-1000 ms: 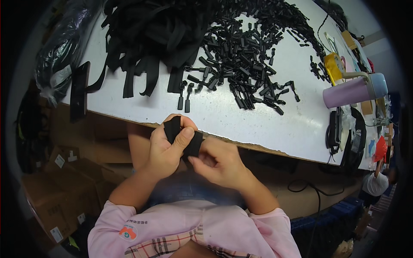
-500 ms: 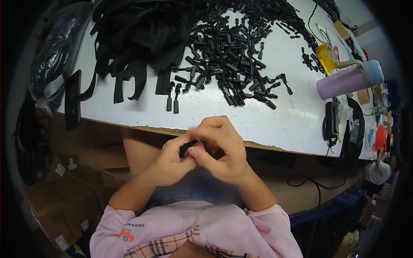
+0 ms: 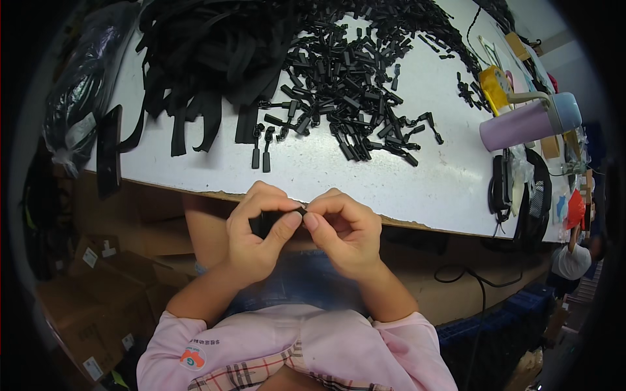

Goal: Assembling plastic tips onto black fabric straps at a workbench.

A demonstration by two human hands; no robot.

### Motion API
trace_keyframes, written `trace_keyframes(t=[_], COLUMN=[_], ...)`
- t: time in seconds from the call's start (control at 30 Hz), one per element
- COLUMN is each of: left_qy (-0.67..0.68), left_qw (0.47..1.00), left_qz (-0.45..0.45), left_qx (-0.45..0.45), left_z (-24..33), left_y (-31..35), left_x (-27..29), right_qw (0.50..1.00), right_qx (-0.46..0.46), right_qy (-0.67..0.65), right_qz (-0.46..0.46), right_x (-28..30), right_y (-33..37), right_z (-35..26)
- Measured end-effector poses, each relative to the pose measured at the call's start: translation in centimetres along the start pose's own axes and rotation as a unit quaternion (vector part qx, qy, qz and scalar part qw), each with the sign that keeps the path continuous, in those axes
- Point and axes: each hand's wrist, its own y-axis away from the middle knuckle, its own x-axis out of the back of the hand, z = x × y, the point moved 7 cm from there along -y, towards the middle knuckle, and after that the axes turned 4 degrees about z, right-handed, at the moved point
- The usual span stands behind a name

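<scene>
In front of the table's near edge, my left hand [image 3: 253, 225] is closed around a black zipper strip [image 3: 301, 210], with most of it hidden in the palm. Thumb and forefinger of my right hand [image 3: 349, 228] pinch the strip's end, tip to tip with the left fingers. Whether a slider sits there is too small to make out. Beyond the hands, two black zipper sliders with long pulls [image 3: 267, 151] lie side by side, apart from a large heap of such sliders [image 3: 352, 85]. A tangled pile of black zipper strips [image 3: 215, 58] lies left of the heap, several ends hanging toward me.
A dark phone-like slab [image 3: 109, 153] juts over the table's [image 3: 417, 195] left edge, beside a plastic-wrapped black bundle [image 3: 85, 85]. At the right lie a lilac bottle [image 3: 515, 125], a yellow tape roll [image 3: 495, 85] and a black pouch [image 3: 501, 186]. Cardboard boxes [image 3: 98, 306] stand below left.
My hands have drawn slightly apart and turned, so both thumbs now meet at the strip's end. The right hand, earlier lying over the left fingers, has come down beside them.
</scene>
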Motion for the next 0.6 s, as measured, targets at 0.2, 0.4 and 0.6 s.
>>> trace_keyframes(t=[0.2, 0.4, 0.6], left_qy=[-0.006, 0.326, 0.324], left_qw=[0.995, 0.881, 0.878], left_qz=[-0.026, -0.042, -0.088], left_qx=[-0.097, 0.341, 0.34], left_z=[1.7, -3.0, -3.5], left_y=[0.8, 1.1, 1.1], left_x=[-0.6, -1.9, -2.3], right_qw=[0.942, 0.826, 0.78], right_qx=[-0.268, 0.172, 0.099], right_qy=[-0.188, 0.516, 0.616], right_qz=[-0.07, 0.148, 0.047], right_x=[-0.8, 4.4, 4.8], right_y=[0.5, -6.6, -8.3], right_z=[2.7, -4.1, -2.3])
